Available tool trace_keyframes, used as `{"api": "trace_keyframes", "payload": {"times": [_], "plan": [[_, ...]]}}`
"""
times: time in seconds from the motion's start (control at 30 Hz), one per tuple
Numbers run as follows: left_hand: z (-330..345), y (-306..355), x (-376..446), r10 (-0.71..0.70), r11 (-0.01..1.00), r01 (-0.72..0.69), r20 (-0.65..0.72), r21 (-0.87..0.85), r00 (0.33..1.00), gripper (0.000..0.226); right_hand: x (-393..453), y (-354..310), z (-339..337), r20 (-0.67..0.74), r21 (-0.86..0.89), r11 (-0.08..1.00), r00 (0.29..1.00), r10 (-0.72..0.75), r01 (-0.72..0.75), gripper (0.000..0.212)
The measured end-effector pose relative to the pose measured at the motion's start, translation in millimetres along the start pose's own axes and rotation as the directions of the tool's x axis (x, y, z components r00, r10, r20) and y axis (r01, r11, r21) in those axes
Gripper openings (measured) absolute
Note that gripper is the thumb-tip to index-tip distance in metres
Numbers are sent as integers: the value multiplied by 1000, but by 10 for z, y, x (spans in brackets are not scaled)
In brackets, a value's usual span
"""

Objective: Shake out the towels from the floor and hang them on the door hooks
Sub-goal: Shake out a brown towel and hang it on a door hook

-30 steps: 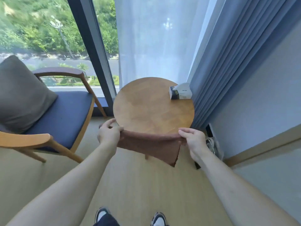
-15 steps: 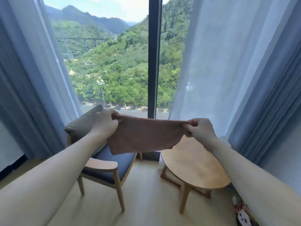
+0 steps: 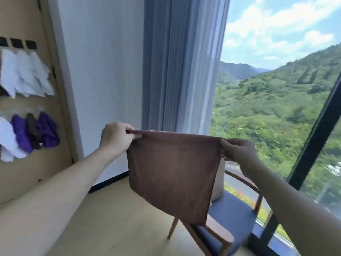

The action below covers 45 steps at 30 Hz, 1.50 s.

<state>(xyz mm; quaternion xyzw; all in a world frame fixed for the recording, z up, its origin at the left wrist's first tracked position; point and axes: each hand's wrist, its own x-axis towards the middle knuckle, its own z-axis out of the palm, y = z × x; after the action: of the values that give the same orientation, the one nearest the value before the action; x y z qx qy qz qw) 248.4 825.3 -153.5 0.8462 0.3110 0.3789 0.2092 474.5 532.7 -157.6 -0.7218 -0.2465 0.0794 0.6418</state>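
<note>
A brown towel point(image 3: 173, 174) hangs spread flat in front of me at chest height. My left hand point(image 3: 116, 137) pinches its top left corner and my right hand point(image 3: 238, 150) pinches its top right corner. At the far left stands a wooden door point(image 3: 27, 172) with black hooks point(image 3: 17, 43) along its top row. White towels point(image 3: 24, 72) hang from those hooks. Lower down, purple towels point(image 3: 46, 130) and another white one point(image 3: 7, 139) hang from a second row.
A wooden armchair with a blue seat point(image 3: 230, 217) stands behind the towel by the window point(image 3: 276, 108). Blue curtains point(image 3: 166, 61) and a white wall point(image 3: 103, 71) lie between the door and the window. Light wooden floor point(image 3: 120, 228) stretches below.
My view has swung left from the table and window towards the door. The towel, first bunched low, is now held higher and hangs fully spread between both hands.
</note>
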Motion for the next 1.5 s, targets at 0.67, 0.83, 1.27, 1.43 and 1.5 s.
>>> {"api": "trace_keyframes", "payload": {"times": [0.67,0.83,1.27,1.43,1.5], "plan": [[-3210,-2177,1617,-313,932,360,-419,37,853,46,1656,-1889,5368,577,567,800,789,-212,-199,28],[-3524,-2616,2106,-301,876,425,-430,228,851,50,1941,-2341,6140,677,562,806,662,-320,-185,15],[-4091,-4361,3488,-112,862,362,-564,354,818,49,2659,-2576,8182,786,503,793,199,-585,345,47],[-4481,-5081,4278,7,950,147,-494,274,870,28,2920,-2844,9067,667,530,767,382,-640,361,25],[-4619,-5317,4607,2,964,102,-389,247,921,36,3068,-2945,9426,629,532,771,445,-637,350,19]]}}
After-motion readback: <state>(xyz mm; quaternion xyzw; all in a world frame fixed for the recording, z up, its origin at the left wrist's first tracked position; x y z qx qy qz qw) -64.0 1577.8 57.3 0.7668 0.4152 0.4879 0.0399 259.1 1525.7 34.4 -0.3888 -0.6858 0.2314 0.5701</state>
